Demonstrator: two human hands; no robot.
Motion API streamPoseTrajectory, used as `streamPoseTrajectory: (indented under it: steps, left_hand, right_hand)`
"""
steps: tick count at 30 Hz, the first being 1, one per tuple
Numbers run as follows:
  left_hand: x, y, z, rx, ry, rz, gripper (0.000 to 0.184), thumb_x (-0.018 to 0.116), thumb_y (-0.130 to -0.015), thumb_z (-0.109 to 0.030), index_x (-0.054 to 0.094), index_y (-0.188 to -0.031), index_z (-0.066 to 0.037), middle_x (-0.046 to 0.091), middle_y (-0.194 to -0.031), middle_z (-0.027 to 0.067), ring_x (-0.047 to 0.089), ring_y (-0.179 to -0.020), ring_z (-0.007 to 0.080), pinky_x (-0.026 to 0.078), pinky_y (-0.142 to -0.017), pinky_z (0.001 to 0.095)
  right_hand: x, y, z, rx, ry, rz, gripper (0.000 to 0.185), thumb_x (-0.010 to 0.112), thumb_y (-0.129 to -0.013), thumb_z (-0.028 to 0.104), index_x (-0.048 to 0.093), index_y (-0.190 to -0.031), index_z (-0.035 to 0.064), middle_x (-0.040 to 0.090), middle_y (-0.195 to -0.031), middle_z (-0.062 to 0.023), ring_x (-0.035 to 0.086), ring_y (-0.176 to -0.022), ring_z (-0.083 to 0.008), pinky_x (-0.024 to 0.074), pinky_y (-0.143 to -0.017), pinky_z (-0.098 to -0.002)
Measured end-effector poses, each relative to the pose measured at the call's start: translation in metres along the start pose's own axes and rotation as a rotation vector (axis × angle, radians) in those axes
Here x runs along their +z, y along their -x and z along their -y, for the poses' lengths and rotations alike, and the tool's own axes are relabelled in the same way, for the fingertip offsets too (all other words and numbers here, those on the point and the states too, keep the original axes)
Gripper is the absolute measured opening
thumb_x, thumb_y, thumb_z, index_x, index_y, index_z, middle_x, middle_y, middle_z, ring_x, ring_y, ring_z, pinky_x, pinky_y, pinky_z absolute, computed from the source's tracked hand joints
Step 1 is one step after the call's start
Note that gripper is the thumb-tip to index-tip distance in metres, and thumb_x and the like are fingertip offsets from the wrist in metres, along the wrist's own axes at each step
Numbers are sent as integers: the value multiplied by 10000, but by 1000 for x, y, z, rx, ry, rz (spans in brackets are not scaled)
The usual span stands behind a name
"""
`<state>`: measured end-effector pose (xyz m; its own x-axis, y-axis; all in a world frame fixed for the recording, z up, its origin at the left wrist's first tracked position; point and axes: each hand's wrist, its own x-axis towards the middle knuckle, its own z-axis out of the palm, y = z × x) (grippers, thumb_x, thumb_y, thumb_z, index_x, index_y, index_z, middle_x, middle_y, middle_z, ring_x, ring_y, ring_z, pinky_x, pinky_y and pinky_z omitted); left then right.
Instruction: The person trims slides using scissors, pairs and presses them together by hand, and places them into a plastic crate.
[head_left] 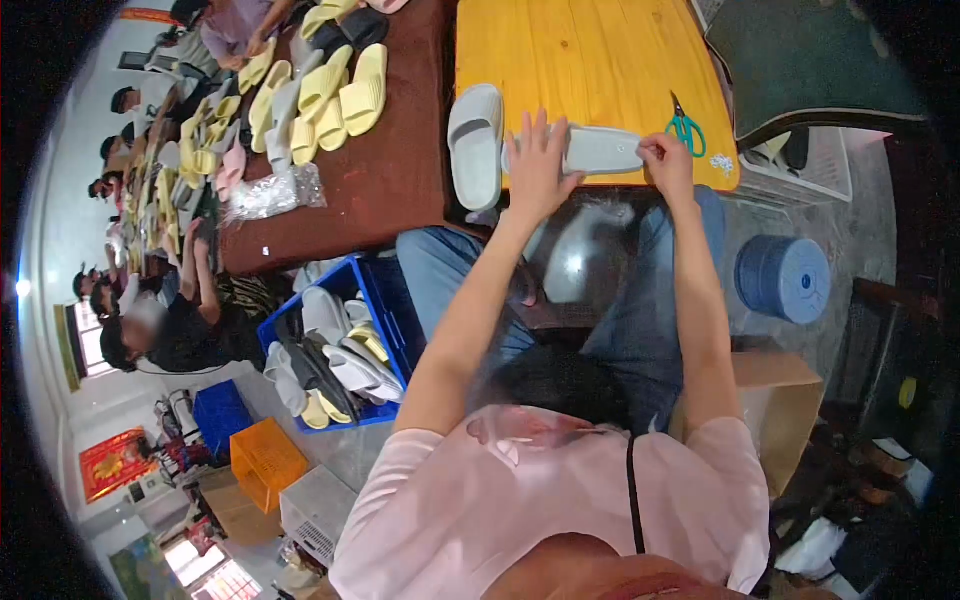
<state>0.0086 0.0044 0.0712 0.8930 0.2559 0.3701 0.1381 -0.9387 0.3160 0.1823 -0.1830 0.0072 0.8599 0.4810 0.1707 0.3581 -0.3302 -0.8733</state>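
Note:
A light grey slipper point(603, 150) lies sideways on the yellow wooden table point(570, 50). My left hand point(537, 167) rests flat over its strap end with the fingers spread. At the heel end my right hand point(668, 163) has its thumb and fingertips pressed together; whatever they may hold is too small to make out. A second grey slipper point(475, 150) lies to the left of my left hand. Just beyond my right hand are scissors with green handles point(685, 130), and small white bits point(721, 162) lie near the table's right corner.
A brown-covered table point(390, 170) at the left bears yellow, grey and pink slippers and clear plastic packing point(275, 195). A blue crate point(395, 310) of slippers stands below it. Several people are along the left. A blue stool point(782, 279) and cardboard box point(790, 400) stand at the right.

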Motion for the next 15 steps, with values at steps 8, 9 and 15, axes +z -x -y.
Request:
streamPoseTrajectory:
  steps: [8, 9, 15]
  left_hand:
    - [41, -25, -2, -3, -349, 264, 584, 881, -654, -400, 673, -1152, -177, 539, -1271, 147, 493, -1214, 363, 420, -952, 628]
    - [40, -27, -2, -20, -349, 297, 585, 883, -649, -399, 675, -1153, -189, 538, -1286, 137, 501, -1197, 347, 431, -933, 598]
    - [38, -24, -2, -27, -344, 299, 582, 869, -677, -376, 665, -1191, -196, 529, -1338, 160, 487, -1241, 359, 425, -927, 594]
  right_hand:
    - [10, -2, -2, -316, 337, 116, 89, 702, -829, 112, 752, -868, 50, 682, -866, -176, 651, -881, -372, 524, -792, -458]
    - [12, -3, 1, -322, 396, 130, 93, 696, -837, 122, 752, -863, 53, 676, -857, -178, 648, -883, -375, 522, -801, -467]
    - [15, -11, 12, -518, 737, 226, 43, 657, -695, 27, 690, -722, 17, 645, -778, -197, 665, -780, -375, 545, -685, -462]
